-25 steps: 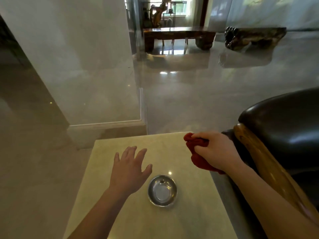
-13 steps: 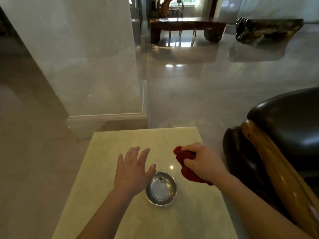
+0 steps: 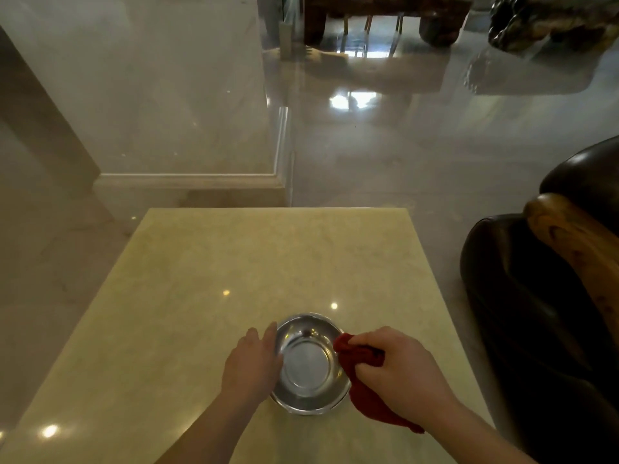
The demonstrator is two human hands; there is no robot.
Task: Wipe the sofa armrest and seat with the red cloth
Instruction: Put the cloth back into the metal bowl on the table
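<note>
My right hand (image 3: 400,375) is closed around the bunched red cloth (image 3: 363,393), which hangs at the right rim of a small steel bowl (image 3: 308,365). The bowl stands near the front of a pale stone side table (image 3: 254,262) and seems to hold some clear water. My left hand (image 3: 251,361) rests against the bowl's left side, fingers along its rim. The dark leather sofa (image 3: 536,313) stands to the right of the table, its armrest topped by a curved wooden rail (image 3: 579,249). The sofa seat is out of view.
A glossy marble floor (image 3: 385,155) stretches beyond the table. A marble wall corner with a skirting (image 3: 187,177) stands behind the table on the left. A low wooden table (image 3: 382,15) and a carved root piece (image 3: 552,21) sit far back.
My right hand has carried the red cloth from beside the sofa armrest left and down to the bowl's right rim. My left hand has moved onto the bowl's left side. The view tilted down.
</note>
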